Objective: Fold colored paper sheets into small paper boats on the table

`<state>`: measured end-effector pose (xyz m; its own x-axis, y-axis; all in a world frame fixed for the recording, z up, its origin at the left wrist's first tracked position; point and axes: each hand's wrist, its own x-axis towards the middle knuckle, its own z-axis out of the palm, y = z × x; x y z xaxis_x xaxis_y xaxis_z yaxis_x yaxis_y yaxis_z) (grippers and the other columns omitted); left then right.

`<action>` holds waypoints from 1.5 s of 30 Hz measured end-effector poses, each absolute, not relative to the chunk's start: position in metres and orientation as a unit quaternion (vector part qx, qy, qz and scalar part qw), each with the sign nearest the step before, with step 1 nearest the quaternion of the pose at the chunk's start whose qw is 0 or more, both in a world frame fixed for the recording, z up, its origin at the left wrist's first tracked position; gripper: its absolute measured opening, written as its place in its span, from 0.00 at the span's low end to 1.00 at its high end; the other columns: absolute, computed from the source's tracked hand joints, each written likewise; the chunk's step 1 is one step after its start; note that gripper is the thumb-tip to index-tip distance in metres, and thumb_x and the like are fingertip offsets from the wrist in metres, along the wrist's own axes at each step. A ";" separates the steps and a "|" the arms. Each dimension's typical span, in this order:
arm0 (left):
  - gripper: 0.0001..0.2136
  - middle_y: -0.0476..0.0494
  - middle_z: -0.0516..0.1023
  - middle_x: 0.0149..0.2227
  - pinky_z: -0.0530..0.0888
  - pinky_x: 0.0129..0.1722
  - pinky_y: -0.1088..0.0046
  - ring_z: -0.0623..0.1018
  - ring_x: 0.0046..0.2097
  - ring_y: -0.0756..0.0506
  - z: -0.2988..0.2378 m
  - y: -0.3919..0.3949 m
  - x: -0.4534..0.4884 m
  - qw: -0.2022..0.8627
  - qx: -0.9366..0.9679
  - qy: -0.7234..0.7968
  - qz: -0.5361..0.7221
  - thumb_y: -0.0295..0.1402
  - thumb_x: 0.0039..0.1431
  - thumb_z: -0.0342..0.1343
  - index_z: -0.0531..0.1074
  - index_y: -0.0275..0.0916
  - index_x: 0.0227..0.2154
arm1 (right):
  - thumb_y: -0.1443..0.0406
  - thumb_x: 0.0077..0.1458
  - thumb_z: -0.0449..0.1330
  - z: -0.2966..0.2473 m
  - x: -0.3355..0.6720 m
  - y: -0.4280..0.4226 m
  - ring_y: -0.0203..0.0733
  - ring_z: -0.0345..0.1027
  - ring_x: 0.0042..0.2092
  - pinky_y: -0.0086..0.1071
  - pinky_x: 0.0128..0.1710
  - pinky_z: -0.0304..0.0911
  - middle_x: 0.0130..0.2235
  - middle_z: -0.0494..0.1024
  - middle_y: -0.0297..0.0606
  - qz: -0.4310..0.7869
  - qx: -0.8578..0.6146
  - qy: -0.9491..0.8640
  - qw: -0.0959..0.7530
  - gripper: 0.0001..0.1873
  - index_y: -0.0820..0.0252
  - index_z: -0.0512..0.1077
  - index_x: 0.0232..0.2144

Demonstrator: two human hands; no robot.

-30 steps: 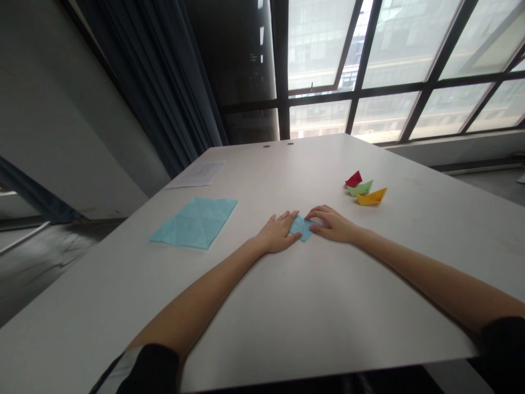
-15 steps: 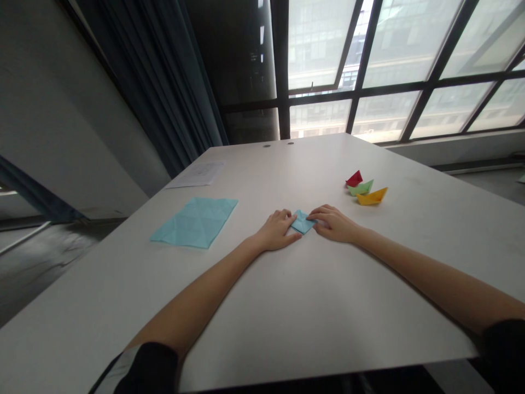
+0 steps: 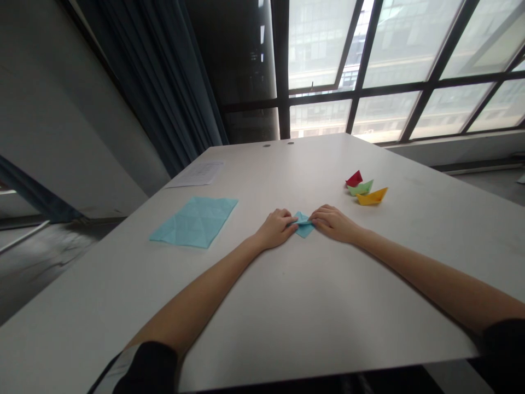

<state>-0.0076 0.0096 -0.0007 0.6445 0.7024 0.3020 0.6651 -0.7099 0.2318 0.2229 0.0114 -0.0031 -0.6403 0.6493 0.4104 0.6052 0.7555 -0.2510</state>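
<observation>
A small folded light-blue paper (image 3: 304, 225) lies on the white table (image 3: 311, 306) between my hands. My left hand (image 3: 276, 229) has its fingers curled and pinches the paper's left edge. From the right, my right hand (image 3: 333, 223) pinches the paper's other edge with bent fingers. Both hands rest on the tabletop, close together, and hide part of the paper.
A creased light-blue sheet (image 3: 196, 221) lies flat to the left. A white printed sheet (image 3: 198, 174) sits farther back left. Red (image 3: 354, 178), green (image 3: 361, 187) and yellow (image 3: 371, 196) paper boats stand at the back right. Large windows and a dark curtain rise behind the table.
Both hands went from lying flat on the folded paper to curled fingers pinching its two sides. The paper's upper flap has shifted and it now looks narrower.
</observation>
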 end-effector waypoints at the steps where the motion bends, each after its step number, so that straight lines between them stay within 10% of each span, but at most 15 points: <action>1: 0.16 0.42 0.71 0.40 0.66 0.45 0.66 0.69 0.43 0.45 -0.001 0.010 -0.007 0.054 0.904 0.378 0.194 0.40 0.61 0.41 0.71 0.42 0.43 | 0.64 0.57 0.48 -0.003 0.223 0.011 0.43 0.66 0.41 0.38 0.43 0.59 0.35 0.76 0.41 0.045 -0.350 -0.903 0.247 0.13 0.59 0.72 0.34; 45: 0.13 0.45 0.74 0.37 0.67 0.45 0.67 0.71 0.42 0.46 0.001 0.015 -0.013 0.048 0.925 0.283 0.250 0.23 0.47 0.51 0.73 0.40 0.36 | 0.67 0.54 0.51 -0.012 0.218 0.013 0.43 0.65 0.39 0.38 0.43 0.60 0.37 0.73 0.42 0.056 -0.381 -0.889 0.247 0.15 0.56 0.73 0.42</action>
